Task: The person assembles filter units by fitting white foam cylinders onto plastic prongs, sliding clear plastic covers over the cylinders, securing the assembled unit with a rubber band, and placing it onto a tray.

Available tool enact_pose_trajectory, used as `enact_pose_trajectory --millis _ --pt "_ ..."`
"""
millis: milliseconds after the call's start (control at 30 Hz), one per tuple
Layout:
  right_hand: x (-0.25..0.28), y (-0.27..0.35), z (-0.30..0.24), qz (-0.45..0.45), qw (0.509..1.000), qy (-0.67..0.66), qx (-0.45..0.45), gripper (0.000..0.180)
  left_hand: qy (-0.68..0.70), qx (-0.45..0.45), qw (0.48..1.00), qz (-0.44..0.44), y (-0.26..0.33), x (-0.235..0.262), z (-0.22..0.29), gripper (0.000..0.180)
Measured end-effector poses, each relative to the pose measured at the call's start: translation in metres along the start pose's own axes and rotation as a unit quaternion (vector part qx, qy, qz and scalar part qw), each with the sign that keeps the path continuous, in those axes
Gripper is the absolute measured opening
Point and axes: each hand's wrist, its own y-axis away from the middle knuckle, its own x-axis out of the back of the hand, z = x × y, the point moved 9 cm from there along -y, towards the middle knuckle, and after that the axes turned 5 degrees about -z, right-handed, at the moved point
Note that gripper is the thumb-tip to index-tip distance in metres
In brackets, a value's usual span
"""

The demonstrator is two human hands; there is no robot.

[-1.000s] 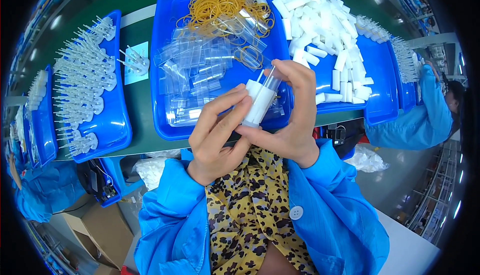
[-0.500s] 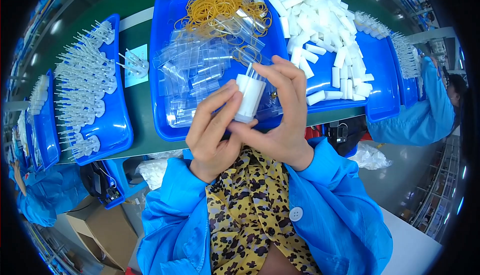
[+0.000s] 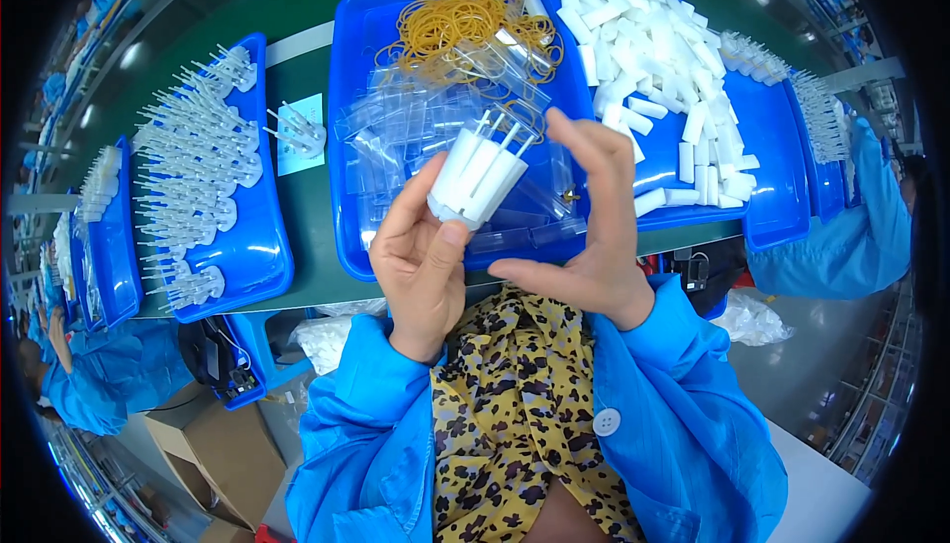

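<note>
My left hand [image 3: 424,264] grips a white cylindrical piece with thin prongs [image 3: 479,179] between thumb and fingers, near its lower end. The piece tilts to the right, and several clear-looking prongs stick out of its top. Dark gaps show along its white side. To the right, my right hand [image 3: 602,222] is apart from the piece, thumb and fingers spread, with nothing in it. Behind the piece lie clear plastic sleeves [image 3: 396,113] and a heap of yellow rubber bands [image 3: 457,27], both in the middle blue tray [image 3: 348,231].
White foam-like blocks [image 3: 633,48] fill a blue tray [image 3: 772,187] at right. On the left, a blue tray [image 3: 259,256] bears rows of white pronged bases [image 3: 193,162]; a single pronged base [image 3: 297,131] stands on a paper beside it. Co-workers' blue sleeves [image 3: 831,246] show at the edges.
My right hand has let go of the piece and opened, moving slightly right. My left hand now holds it alone, tilted further right. The whole view has shifted slightly.
</note>
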Motion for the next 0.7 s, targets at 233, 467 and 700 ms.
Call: enact_pose_trajectory --millis 233,467,700 --pt "-0.01 0.007 -0.007 0.087 0.993 0.07 0.026 0.071 0.034 0.013 0.999 -0.02 0.003 -0.008 -0.005 0.053" --pt "-0.009 -0.002 -0.014 0.036 0.992 0.115 0.037 0.063 0.017 0.043 0.999 -0.017 0.003 -0.006 -0.006 0.049" --pt "0.022 -0.011 0.041 0.023 0.994 0.107 -0.025 0.036 -0.046 -0.028 0.998 0.027 -0.007 0.018 0.041 0.048"
